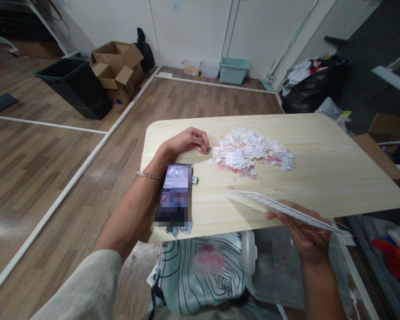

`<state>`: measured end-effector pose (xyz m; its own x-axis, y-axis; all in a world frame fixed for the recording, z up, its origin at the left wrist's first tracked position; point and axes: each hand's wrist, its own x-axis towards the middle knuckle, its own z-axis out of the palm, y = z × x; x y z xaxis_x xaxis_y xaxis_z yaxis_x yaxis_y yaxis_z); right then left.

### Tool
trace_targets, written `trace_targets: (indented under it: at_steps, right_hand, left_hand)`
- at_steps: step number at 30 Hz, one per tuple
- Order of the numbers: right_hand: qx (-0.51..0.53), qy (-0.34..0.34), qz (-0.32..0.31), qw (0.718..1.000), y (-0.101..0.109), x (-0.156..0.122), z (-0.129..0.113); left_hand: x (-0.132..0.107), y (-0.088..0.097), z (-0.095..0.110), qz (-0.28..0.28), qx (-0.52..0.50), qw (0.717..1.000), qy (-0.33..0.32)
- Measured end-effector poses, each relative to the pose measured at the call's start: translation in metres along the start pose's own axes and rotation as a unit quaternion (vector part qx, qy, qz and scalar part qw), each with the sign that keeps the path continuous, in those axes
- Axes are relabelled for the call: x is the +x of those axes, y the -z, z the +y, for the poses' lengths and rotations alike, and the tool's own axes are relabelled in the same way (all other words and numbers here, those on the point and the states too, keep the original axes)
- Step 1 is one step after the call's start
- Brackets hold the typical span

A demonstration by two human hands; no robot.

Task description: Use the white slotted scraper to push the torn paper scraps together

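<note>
My left hand (190,141) rests on the table's left part with its fingers curled and pressed together. Its fingertips are beside a heap of small white paper pieces (242,153); whatever they pinch is too small or hidden to make out. Pinkish and clear bits show under and around the heap. On the right, near the front edge, my right hand (308,235) is closed around a thin white sheet (270,202), seen almost edge-on and tilted, with pale stripes along it. Next to my left forearm lies a phone (176,189) with a lit screen.
The light wooden table (336,164) has rounded corners. A patterned bag (203,275) with a pink-and-clear bundle on it and a translucent plastic box (275,266) are below its front edge. Beyond stand a black bin (75,86), cardboard boxes (116,71) and a teal basket (234,70).
</note>
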<state>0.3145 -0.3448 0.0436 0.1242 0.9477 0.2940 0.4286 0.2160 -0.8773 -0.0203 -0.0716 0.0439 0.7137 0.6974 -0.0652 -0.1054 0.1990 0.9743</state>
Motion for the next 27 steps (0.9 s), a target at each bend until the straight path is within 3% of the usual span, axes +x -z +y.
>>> trace_targets:
  at_steps: [6,15,27]
  right_hand:
    - [0.043,0.047,-0.033,0.997,-0.004,0.007,-0.004]
    - [0.059,0.064,-0.074,0.993,-0.001,0.007,0.002]
    - [0.048,0.021,-0.044,0.998,0.0,0.0,0.013]
  left_hand:
    - [0.0,0.0,-0.001,-0.002,0.001,1.0,-0.001]
    - [0.0,-0.001,0.0,-0.006,-0.001,1.0,-0.013]
    - [-0.001,-0.002,0.001,0.006,0.002,1.0,-0.008]
